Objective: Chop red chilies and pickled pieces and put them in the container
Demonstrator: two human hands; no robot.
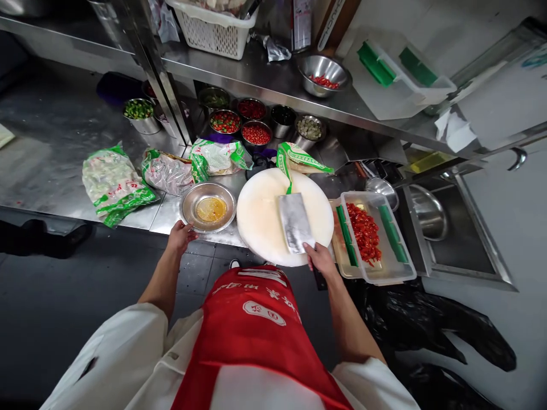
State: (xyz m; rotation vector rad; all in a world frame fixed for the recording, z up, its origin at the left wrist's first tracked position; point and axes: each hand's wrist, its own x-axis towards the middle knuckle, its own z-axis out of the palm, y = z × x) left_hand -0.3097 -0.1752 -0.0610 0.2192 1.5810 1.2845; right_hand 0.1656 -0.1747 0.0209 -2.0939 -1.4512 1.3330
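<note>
In the head view, chillies have already been cut: red pieces (363,233) are gathered in the tub (395,272), right of the board (260,228). How much cutting is left cannot be told. The cleaver (296,222) is held by its handle in the right grip (320,259), its blade over the board. At the board's left, the bowl (231,195), holding a shallow amber liquid (211,209), seems pinched at its near rim by the left grip (182,236); the contact is small in view. Behind the board, pots on the surface (51,171) are filled with red rings (256,134), a red-green mix (225,121) and pale green pieces (310,128). On the shelf (273,82) above these, more red chillies (323,81) are held in a basin (343,74).
</note>
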